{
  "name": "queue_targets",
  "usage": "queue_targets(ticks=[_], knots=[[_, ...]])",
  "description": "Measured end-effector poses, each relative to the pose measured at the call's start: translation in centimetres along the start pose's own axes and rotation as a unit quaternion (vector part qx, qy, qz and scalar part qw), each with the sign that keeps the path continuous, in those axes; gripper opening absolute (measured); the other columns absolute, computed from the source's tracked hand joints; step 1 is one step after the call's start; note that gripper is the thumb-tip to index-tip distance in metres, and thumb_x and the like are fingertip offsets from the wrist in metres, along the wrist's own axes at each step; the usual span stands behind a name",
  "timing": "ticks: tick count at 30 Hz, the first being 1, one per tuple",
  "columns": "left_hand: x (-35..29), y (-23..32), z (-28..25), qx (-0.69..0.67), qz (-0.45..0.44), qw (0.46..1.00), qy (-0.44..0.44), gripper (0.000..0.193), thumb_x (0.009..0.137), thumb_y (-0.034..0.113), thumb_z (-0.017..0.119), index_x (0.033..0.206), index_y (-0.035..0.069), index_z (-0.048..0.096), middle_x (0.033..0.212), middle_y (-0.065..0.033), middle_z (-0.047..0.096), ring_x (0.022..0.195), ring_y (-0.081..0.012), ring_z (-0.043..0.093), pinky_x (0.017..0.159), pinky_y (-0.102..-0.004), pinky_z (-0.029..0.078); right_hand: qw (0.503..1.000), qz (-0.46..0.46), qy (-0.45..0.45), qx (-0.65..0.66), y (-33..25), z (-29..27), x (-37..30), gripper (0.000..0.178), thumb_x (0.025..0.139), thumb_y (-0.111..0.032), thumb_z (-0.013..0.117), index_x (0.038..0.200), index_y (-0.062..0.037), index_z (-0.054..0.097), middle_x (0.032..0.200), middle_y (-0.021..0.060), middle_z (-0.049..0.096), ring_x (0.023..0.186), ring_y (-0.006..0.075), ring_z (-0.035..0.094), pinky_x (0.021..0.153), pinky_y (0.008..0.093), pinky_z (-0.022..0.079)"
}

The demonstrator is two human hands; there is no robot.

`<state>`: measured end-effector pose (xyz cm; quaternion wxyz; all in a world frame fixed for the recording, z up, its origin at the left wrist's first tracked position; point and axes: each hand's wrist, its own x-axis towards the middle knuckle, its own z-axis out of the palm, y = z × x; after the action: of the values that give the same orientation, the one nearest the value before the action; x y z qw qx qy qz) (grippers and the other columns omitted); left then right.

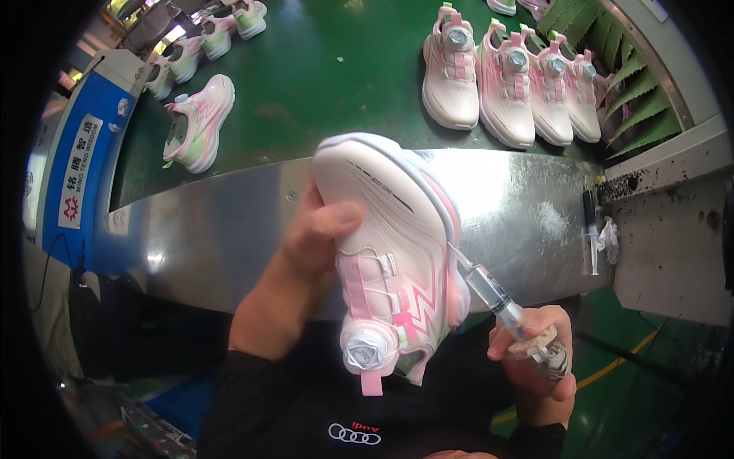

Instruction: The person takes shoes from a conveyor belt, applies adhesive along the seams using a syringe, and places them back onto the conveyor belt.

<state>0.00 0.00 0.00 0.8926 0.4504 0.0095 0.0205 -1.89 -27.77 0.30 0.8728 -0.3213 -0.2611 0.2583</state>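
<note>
A pink and white sneaker (382,206) with a round dial closure is held up by my left hand (321,229), toe pointing away and sole edge turned to the right. The thumb lies on the upper; the other fingers are hidden behind the shoe. My right hand (539,352) is closed around a clear syringe (493,294). Its thin tip meets the seam between upper and sole on the shoe's right side. Something pale is wrapped about the plunger end of the syringe.
Several matching sneakers (516,88) stand at the back right beside green leaf-like strips (646,92). Another sneaker (202,122) rests back left, near a blue and white machine (84,168). A second syringe (590,229) lies at the right end of the metal ledge (222,237).
</note>
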Motion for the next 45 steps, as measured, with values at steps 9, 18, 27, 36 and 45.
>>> queue_targets(ticks=[9, 18, 27, 36, 45], knots=[[0.6, -0.3, 0.1, -0.033, -0.042, 0.998, 0.021, 0.051, 0.070, 0.024, 0.056, 0.113, -0.004, 0.052, 0.098, -0.0159, 0.062, 0.085, -0.0226, 0.063, 0.075, -0.0314, 0.053, 0.999, 0.025, 0.027, -0.028, 0.3, -0.3, -2.1, 0.078, 0.062, -0.044, 0.081, 0.116, 0.0040, 0.050, 0.096, 0.0160, 0.056, 0.086, 0.0251, 0.058, 0.074, 0.0333, 0.049], [1.4, -1.0, -1.3, -0.110, -0.061, 0.991, -0.041, 0.050, 0.083, 0.029, 0.052, 0.116, -0.008, 0.048, 0.104, -0.0194, 0.061, 0.091, -0.0256, 0.063, 0.080, -0.0350, 0.052, 0.997, 0.038, 0.015, -0.064, 0.7, -0.7, -4.4, 0.075, 0.062, -0.041, 0.082, 0.113, 0.0057, 0.053, 0.095, 0.0145, 0.059, 0.083, 0.0241, 0.059, 0.068, 0.0296, 0.044], [2.4, -1.8, -2.1, -0.167, -0.099, 0.980, -0.042, 0.052, 0.084, 0.033, 0.052, 0.118, -0.007, 0.047, 0.107, -0.0199, 0.060, 0.094, -0.0256, 0.062, 0.082, -0.0357, 0.052, 0.994, 0.034, 0.034, -0.103, 0.8, -0.7, -6.6, 0.072, 0.064, -0.046, 0.078, 0.112, 0.0031, 0.055, 0.086, 0.0126, 0.066, 0.078, 0.0219, 0.063, 0.063, 0.0291, 0.033], [2.5, -1.5, -0.1, -0.144, -0.153, 0.975, 0.078, 0.047, 0.079, 0.037, 0.058, 0.110, 0.002, 0.054, 0.100, -0.0135, 0.063, 0.087, -0.0246, 0.063, 0.079, -0.0377, 0.052, 0.993, 0.014, 0.032, -0.116, 1.5, -1.6, -7.2, 0.073, 0.063, -0.046, 0.079, 0.112, 0.0022, 0.055, 0.087, 0.0116, 0.066, 0.077, 0.0198, 0.061, 0.063, 0.0287, 0.033], [2.4, -1.2, 0.4, -0.193, -0.230, 0.954, 0.010, 0.050, 0.078, 0.037, 0.058, 0.112, 0.001, 0.051, 0.102, -0.0164, 0.061, 0.089, -0.0294, 0.062, 0.080, -0.0437, 0.052, 0.994, 0.031, 0.040, -0.101, 2.3, -2.1, -7.9, 0.073, 0.058, -0.039, 0.083, 0.112, 0.0009, 0.056, 0.092, 0.0110, 0.065, 0.072, 0.0169, 0.053, 0.063, 0.0279, 0.032]])
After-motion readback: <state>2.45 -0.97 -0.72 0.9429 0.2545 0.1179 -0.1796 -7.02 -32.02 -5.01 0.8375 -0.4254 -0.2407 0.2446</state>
